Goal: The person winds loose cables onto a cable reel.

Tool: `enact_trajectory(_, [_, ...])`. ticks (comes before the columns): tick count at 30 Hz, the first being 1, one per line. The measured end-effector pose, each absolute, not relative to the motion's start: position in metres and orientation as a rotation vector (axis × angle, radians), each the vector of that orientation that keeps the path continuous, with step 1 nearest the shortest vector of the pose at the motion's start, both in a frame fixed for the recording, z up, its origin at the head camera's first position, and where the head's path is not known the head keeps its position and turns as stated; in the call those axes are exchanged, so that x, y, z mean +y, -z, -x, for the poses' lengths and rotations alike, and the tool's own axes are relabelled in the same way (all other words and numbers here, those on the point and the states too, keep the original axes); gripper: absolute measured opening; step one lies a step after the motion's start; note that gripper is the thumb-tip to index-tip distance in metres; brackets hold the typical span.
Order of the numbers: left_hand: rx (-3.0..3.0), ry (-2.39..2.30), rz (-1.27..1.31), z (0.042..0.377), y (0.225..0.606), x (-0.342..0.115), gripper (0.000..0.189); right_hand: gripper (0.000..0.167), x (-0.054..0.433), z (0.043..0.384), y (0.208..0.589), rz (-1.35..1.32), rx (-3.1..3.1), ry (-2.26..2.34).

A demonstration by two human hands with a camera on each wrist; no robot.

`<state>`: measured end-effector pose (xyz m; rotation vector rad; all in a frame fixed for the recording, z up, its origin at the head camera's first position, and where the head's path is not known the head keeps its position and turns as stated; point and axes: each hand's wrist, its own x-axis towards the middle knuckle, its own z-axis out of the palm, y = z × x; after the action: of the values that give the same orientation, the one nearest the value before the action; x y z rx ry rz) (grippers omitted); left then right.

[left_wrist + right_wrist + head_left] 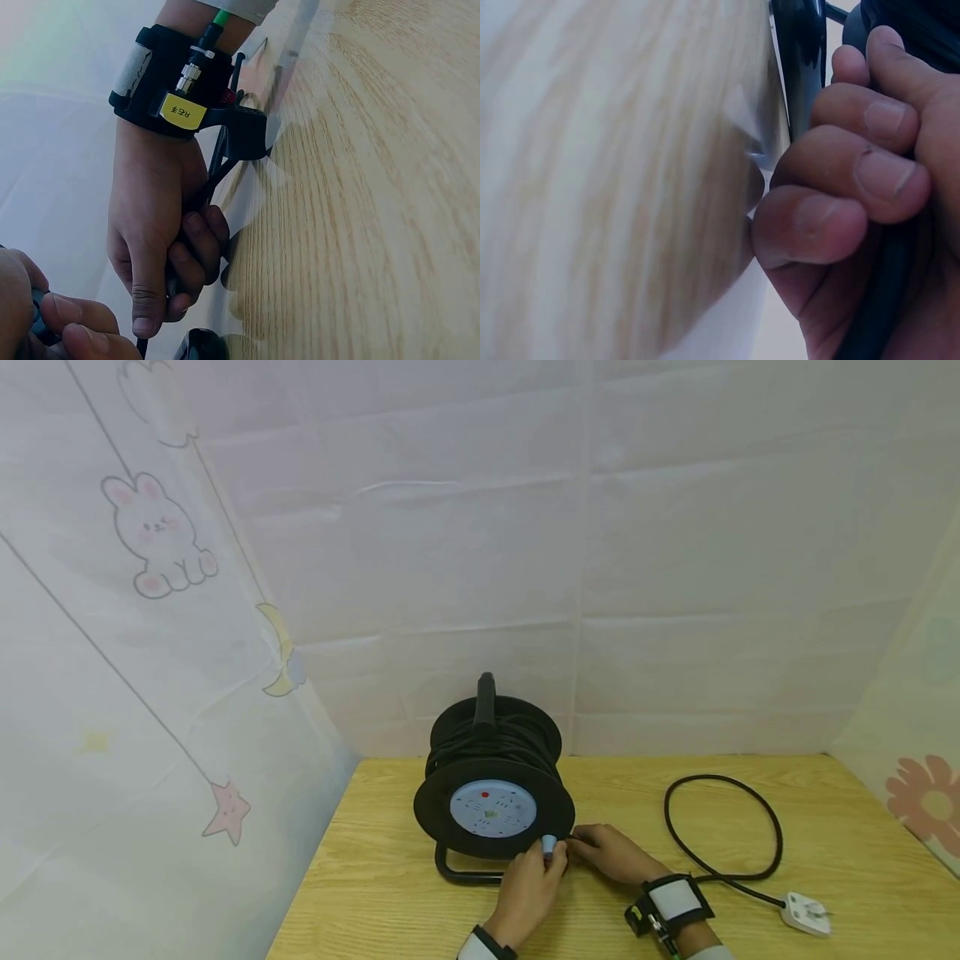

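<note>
**Gripping at cable reel**

Pinching lt-blue knob at its front w/ L hand; grasping blk cable w/ R hand, just beside. See reel standing on wood tbl, well L of wht plug.

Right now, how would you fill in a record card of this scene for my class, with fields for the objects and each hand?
Main object: black cable reel, standing on the table
Socket panel: pale, round, with a red spot
Left hand: pinches the pale blue knob at the reel's front
Right hand: grips the black cable
Cable's loose end: loops to the reel's right
Plug: white, lying on the table
</note>
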<state>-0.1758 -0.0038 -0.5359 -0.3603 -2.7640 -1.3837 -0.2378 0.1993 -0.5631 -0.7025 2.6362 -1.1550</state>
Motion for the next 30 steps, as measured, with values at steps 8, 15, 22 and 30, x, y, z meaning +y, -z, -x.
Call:
enact_trajectory(8, [-2.766, 1.347, 0.343, 0.1764, 0.5393, -0.0039, 0.044, 0.032, 0.2007, 0.2373, 0.5628, 0.702, 2.613, 1.184])
enact_trajectory(15, [-2.789, 1.382, 0.342, 0.1769, 0.5392, -0.0063, 0.041, 0.031, 0.2013, 0.2368, 0.5634, 0.693, 2.596, 1.206])
enact_trajectory(22, [-2.785, 1.38, 0.34, 0.176, 0.5398, -0.0076, 0.042, 0.031, 0.2012, 0.2361, 0.5636, 0.681, 2.598, 1.196])
enact_trajectory(30, [-2.798, 1.375, 0.317, 0.1777, 0.5436, -0.0078, 0.044, 0.031, 0.2011, 0.2351, 0.5633, 0.69, 2.602, 1.21])
